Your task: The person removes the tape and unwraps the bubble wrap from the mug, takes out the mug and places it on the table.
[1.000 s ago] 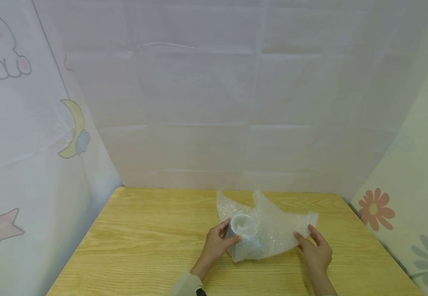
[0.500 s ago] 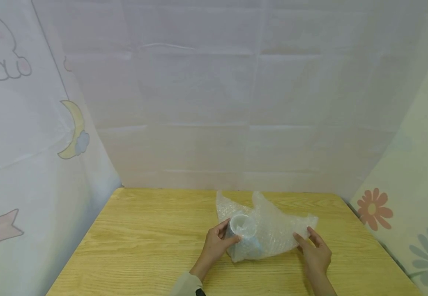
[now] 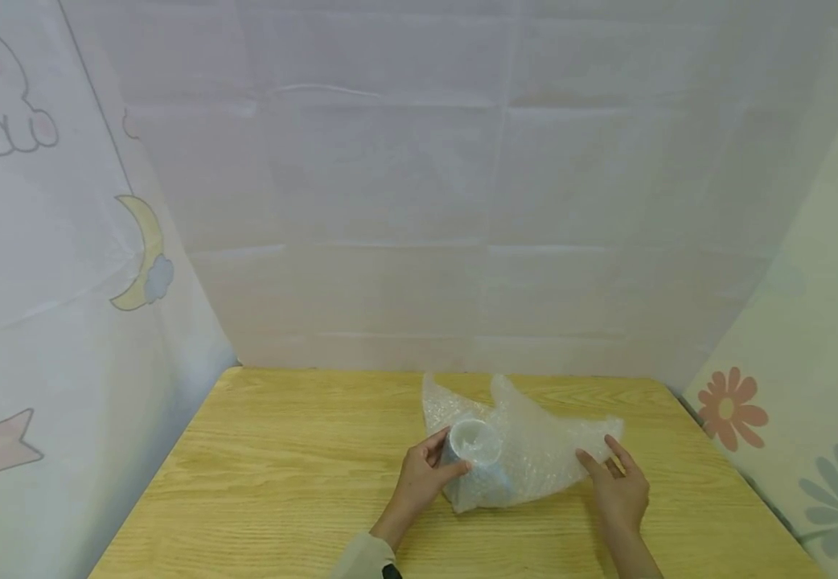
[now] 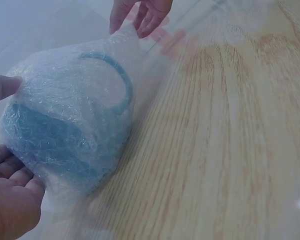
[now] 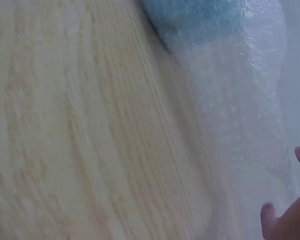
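A blue mug (image 4: 50, 135), its curved handle (image 4: 122, 80) showing through, is wrapped in clear bubble wrap (image 3: 535, 450). In the head view its round white end (image 3: 474, 442) faces up toward the camera. My left hand (image 3: 422, 478) grips the wrapped mug from the left, thumb at the near side and fingers behind. At the right, my right hand (image 3: 620, 490) holds the loose end of the bubble wrap between thumb and fingers, with the index finger spread at its edge. In the right wrist view only parts of the right hand (image 5: 290, 215) show beside the wrap.
Everything rests on a wood-grain table (image 3: 281, 466). A pale creased sheet (image 3: 390, 201) hangs behind its far edge. Printed sheets with a moon (image 3: 145, 253) and flowers (image 3: 730, 408) stand at the left and right sides.
My right index finger has lifted and shifted slightly along the end of the bubble wrap, whose corner flap has changed shape. The left hand and the mug have hardly moved.
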`<state>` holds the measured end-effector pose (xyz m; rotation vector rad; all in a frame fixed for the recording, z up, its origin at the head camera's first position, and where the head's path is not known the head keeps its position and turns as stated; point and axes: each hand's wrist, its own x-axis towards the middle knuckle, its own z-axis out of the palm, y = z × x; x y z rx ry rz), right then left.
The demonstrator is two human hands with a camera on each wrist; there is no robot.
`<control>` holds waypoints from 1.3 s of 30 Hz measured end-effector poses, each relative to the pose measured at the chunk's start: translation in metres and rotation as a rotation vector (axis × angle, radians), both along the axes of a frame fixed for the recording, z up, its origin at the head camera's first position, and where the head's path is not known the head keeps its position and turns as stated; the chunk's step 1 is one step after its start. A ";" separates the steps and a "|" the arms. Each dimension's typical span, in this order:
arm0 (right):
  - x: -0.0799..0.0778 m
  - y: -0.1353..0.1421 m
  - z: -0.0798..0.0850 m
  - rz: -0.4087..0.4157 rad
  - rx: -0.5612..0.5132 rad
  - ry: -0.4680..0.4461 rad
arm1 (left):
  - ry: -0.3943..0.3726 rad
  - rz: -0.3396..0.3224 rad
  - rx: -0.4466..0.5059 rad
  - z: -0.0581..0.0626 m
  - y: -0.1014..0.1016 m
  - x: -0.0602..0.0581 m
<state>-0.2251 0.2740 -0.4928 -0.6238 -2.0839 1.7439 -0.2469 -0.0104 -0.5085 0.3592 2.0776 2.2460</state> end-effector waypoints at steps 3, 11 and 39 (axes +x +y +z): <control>0.000 0.000 0.004 -0.020 0.029 0.033 | 0.002 -0.004 -0.001 0.000 -0.001 0.001; -0.003 0.001 0.012 -0.077 0.136 0.127 | 0.007 -0.007 -0.002 -0.001 -0.001 0.000; -0.032 -0.013 0.054 0.130 0.388 0.396 | 0.024 -0.016 0.009 -0.003 -0.001 -0.002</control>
